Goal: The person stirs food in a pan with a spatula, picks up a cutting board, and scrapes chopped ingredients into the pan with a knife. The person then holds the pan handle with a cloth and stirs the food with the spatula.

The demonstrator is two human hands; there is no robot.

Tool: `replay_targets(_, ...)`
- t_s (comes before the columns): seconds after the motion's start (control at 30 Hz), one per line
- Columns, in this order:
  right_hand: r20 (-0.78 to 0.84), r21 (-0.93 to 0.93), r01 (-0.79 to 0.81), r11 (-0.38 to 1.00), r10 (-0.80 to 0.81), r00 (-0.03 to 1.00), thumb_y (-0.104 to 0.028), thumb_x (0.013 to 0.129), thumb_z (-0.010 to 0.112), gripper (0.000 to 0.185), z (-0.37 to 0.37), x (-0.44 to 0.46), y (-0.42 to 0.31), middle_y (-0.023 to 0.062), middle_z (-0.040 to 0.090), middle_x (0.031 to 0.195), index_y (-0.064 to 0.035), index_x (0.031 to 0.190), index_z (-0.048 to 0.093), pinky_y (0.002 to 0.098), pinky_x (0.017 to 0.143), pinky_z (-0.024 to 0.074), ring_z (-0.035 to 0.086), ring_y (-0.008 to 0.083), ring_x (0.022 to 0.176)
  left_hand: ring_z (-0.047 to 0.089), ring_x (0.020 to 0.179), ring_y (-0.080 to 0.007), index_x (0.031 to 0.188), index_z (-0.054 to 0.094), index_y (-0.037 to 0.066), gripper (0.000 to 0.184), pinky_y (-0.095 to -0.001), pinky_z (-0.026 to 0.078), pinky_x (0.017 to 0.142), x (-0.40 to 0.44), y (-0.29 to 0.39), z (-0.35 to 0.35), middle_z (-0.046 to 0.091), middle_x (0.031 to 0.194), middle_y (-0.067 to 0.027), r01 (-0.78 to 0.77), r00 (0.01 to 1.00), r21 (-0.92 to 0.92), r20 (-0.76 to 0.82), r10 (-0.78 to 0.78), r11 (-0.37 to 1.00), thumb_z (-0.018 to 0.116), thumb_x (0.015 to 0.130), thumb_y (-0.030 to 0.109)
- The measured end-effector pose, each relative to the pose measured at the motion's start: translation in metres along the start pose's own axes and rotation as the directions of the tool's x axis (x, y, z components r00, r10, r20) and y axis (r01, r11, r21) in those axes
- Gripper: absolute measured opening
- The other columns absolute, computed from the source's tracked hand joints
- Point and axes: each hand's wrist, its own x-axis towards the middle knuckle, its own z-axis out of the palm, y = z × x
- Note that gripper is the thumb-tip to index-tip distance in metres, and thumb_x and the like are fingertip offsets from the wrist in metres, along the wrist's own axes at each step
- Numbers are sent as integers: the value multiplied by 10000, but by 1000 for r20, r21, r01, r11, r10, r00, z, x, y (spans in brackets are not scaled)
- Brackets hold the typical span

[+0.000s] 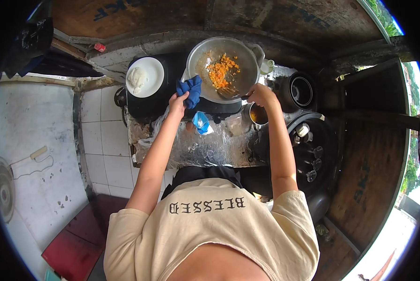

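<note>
A wide metal pan (203, 54) with orange and yellow chopped food (223, 71) in it sits on a black stove (172, 70). My left hand (177, 103) is closed on a bunched blue cloth (189, 90), pressed to the pan's left side, where the cloth covers the handle. My right hand (262, 96) grips the dark handle of a slotted spatula (227, 91); its head rests in the pan at the near edge of the food. Left of the pan, a white plate (154, 77) holds a mound of white rice (137, 79).
A metal cup (258, 115) with yellowish contents stands beside my right forearm. Near the stove's front are a blue packet (200, 122) and a brown egg-like object (189, 125). At right are a dark pot (301, 90) and a large black basin (332, 133) holding several glasses.
</note>
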Motion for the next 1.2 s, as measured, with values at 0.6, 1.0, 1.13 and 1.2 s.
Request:
replay_targets(0.6,-744,-91,-46,995,-37,667,-15,655,594,484,60,-24,-11,170,561,920,-65,1128,505,395,600,479,599,323,719,593,827,-196,1008,531,-27,265,-306,500,702,-2,2,-2,583,941,-96,-13,1000,7,-14,13,1000,618,759,-4)
replay_targets(1.0,-682,-129,-147,981,20,731,-38,707,509,318,50,-24,1,184,569,883,-47,1022,552,395,580,488,612,328,700,595,818,-193,1013,526,-21,263,-303,497,699,-2,4,4,585,936,-92,1,1000,21,-14,-1,1000,613,766,0)
replay_targets(1.13,-745,-103,-195,975,54,665,-62,711,505,128,19,-23,-9,182,608,719,-15,763,612,397,589,492,620,329,692,597,810,-192,1015,525,-19,264,-303,497,693,-6,5,2,587,936,-92,-6,999,40,-33,7,999,612,767,2)
replay_targets(1.2,-663,-75,-286,955,166,730,-65,715,514,134,2,-16,-13,173,629,749,-24,760,634,383,619,501,629,315,730,598,808,-192,1015,525,-18,263,-302,498,688,-5,6,2,587,935,-92,-2,999,42,-40,4,999,613,768,5)
